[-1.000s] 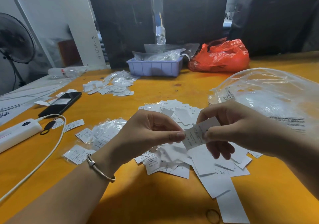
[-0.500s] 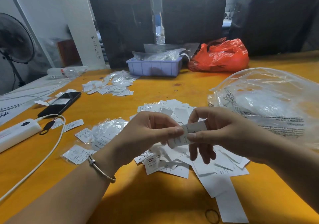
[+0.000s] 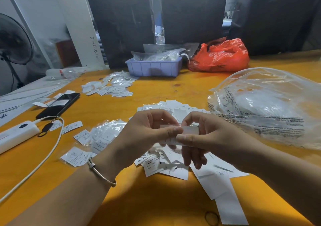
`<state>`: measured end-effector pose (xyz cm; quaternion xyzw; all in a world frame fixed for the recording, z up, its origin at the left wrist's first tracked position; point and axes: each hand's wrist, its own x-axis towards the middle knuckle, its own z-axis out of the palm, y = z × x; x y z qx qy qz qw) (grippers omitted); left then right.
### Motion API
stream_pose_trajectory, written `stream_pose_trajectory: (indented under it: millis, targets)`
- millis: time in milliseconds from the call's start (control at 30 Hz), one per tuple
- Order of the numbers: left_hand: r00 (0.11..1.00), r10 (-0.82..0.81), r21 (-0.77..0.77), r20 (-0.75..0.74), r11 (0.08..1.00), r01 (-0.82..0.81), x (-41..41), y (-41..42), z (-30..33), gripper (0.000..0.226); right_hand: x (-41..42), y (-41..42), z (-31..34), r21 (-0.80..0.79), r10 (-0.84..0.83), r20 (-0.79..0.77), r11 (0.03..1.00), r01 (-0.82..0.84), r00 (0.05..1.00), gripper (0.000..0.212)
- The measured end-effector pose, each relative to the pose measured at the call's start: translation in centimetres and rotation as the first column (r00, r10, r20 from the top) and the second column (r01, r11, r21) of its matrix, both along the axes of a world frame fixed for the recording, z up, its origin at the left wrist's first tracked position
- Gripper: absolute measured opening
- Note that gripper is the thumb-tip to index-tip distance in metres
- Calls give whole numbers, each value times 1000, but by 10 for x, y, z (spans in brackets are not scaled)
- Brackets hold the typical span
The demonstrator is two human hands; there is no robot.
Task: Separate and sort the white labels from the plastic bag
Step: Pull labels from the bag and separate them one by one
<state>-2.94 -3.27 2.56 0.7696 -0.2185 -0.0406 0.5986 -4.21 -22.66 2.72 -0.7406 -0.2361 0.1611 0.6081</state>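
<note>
At far left a power strip and phone lie off the work area, apart from the labels. Beside them, small bagged labels lie spread singly on the table, probably so that size letters stay readable. A second group lies further back, well apart — likely a separate sort class. At centre, the left hand and right hand meet above the main pile; each pinches the same label between thumb and forefinger, thumb tips almost touching, apparently to peel stuck pieces apart. Holding it above the pile keeps it clear of the unsorted stock. At right, the plastic bag lies open-mouthed toward the hands — within easy reach.
</note>
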Motion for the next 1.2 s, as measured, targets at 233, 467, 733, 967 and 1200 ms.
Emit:
stream_pose_trajectory:
  millis: [233, 467, 733, 967, 1200]
  targets:
    - [990, 112, -122, -89, 985, -122, 4, 2, -1, 21, 5, -7, 4, 178, -311, 198, 944, 278, 929, 16]
    - [990, 43, -152, -137, 986, -64, 2, -2, -2, 19, 0, 5, -5, 107, -312, 381, 950, 294, 870, 6]
    - [988, 55, -202, -145, 976, -84, 4, 0, -1, 22, 1, 2, -6, 202, -357, 334, 931, 304, 872, 21]
    - [990, 37, -228, -138, 971, -68, 3, -1, -2, 20, -5, 3, -2, 142, -290, 420, 957, 253, 860, 33]
    - [983, -43, -232, -178, 973, 0, 3, 2, 1, 30, 1, 0, -3, 200, -299, 361, 950, 240, 883, 20]
